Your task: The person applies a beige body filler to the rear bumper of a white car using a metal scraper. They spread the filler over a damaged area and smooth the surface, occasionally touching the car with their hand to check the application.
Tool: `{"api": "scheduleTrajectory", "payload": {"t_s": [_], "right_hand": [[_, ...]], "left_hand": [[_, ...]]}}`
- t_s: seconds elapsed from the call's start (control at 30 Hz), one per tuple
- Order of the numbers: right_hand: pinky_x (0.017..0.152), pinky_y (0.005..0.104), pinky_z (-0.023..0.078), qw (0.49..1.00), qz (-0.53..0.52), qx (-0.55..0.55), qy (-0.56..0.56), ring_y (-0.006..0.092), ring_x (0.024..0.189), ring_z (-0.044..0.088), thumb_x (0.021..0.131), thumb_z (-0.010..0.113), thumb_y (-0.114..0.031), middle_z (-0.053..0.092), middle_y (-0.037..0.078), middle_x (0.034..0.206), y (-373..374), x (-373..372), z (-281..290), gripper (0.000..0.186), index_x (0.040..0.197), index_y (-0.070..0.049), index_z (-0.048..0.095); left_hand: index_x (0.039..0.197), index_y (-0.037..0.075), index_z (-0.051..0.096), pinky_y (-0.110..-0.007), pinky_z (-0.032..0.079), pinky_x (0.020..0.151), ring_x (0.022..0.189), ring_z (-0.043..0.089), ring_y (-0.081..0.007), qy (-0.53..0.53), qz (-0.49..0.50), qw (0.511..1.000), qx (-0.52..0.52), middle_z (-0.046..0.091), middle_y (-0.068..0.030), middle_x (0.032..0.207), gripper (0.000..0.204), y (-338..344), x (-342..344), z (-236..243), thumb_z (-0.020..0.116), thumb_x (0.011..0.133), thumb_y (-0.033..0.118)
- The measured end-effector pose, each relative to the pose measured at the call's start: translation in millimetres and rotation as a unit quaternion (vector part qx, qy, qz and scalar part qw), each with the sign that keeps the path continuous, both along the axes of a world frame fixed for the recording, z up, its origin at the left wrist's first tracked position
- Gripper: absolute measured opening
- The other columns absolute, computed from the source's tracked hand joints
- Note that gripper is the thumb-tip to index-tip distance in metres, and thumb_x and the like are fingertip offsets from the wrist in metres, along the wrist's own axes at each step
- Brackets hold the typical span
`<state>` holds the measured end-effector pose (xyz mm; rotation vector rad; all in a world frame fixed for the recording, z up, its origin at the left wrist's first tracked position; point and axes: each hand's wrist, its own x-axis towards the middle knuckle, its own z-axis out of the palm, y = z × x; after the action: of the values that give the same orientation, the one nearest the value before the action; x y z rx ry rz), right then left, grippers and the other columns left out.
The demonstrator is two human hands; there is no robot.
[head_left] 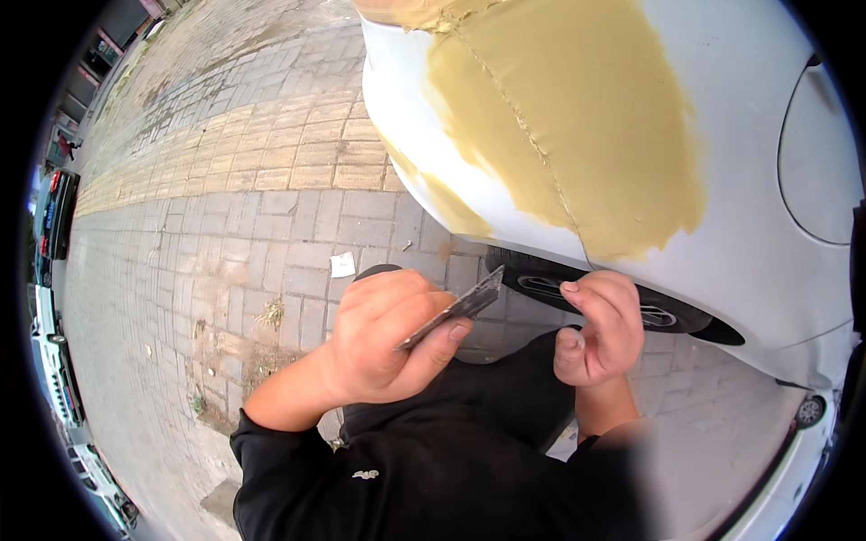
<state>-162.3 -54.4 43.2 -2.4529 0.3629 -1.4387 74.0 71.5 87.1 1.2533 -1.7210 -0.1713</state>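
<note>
My left hand (381,338) is closed on a putty scraper (480,296), a thin, flat, dark grey blade seen nearly edge-on. Its thumb presses one face and the fingers lie against the other. To the right, my right hand (603,332) is raised in front of the car's wheel, fingers half curled and thumb apart, with nothing visible in it. Beyond both hands stands a white car (744,135). Yellow-tan filler (600,131) covers a broad patch of its body, crossed by a rough seam. Neither hand touches the car.
The car's wheel (663,314) sits under the bodywork, close to my right hand. Brick paving (352,216) runs along the left, with a white scrap of paper (343,264) and dry grass (271,313) on it. Parked vehicles (56,361) line the far left; another white car (794,460) is at lower right.
</note>
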Motion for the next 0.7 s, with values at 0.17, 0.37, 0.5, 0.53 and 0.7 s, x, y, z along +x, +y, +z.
{"api": "scheduleTrajectory", "payload": {"t_s": [0.17, 0.37, 0.5, 0.53, 0.7], "right_hand": [[0.107, 0.0495, 0.045, 0.986, 0.055, 0.130, 0.086, 0.0457, 0.130, 0.052, 0.087, 0.061, -0.079, 0.045, 0.036, 0.148, 33, 11, -4, 0.111, 0.149, 0.012, 0.044], [0.113, 0.0475, 0.044, 0.927, 0.125, 0.335, -0.115, 0.0333, 0.134, 0.055, 0.093, 0.077, -0.050, 0.052, 0.025, 0.149, 39, -3, -1, 0.089, 0.149, 0.009, 0.043], [0.100, 0.0381, 0.052, 0.968, -0.044, 0.201, -0.144, 0.0272, 0.114, 0.066, 0.104, 0.065, -0.023, 0.067, 0.021, 0.127, 21, 2, 33, 0.047, 0.135, 0.010, 0.053], [0.097, 0.0363, 0.053, 0.979, -0.072, 0.158, -0.108, 0.0251, 0.109, 0.067, 0.104, 0.064, -0.018, 0.069, 0.020, 0.123, 13, 7, 46, 0.039, 0.130, 0.009, 0.056], [0.085, 0.0288, 0.053, 0.975, -0.152, 0.033, 0.160, 0.0180, 0.088, 0.067, 0.101, 0.065, -0.003, 0.073, 0.015, 0.105, 0, 20, 115, 0.018, 0.116, 0.007, 0.064]], "left_hand": [[0.106, -0.014, 0.064, -0.038, 0.053, 0.058, 0.068, 0.064, -0.0326, -0.018, 0.030, 0.990, -0.135, 0.066, -0.0214, 0.090, 0.043, -34, -52, -26, 0.073, 0.093, 0.027], [0.117, -0.008, 0.066, -0.040, 0.057, 0.076, 0.091, 0.070, -0.0351, -0.021, -0.075, 0.965, -0.251, 0.069, -0.0199, 0.107, 0.051, -57, -55, -40, 0.075, 0.083, 0.029], [0.140, -0.003, 0.055, -0.051, 0.050, 0.100, 0.122, 0.060, -0.0446, 0.015, 0.003, 0.954, -0.299, 0.061, -0.0246, 0.133, 0.067, -86, -38, -58, 0.075, 0.080, 0.021], [0.148, -0.003, 0.046, -0.053, 0.043, 0.107, 0.132, 0.051, -0.0481, 0.025, 0.046, 0.953, -0.299, 0.053, -0.0270, 0.143, 0.075, -101, -35, -67, 0.074, 0.083, 0.023], [0.162, -0.001, 0.030, -0.057, 0.019, 0.122, 0.156, 0.024, -0.0487, 0.109, 0.165, 0.944, -0.264, 0.028, -0.0297, 0.167, 0.088, -137, -55, -108, 0.070, 0.090, 0.030]]}}
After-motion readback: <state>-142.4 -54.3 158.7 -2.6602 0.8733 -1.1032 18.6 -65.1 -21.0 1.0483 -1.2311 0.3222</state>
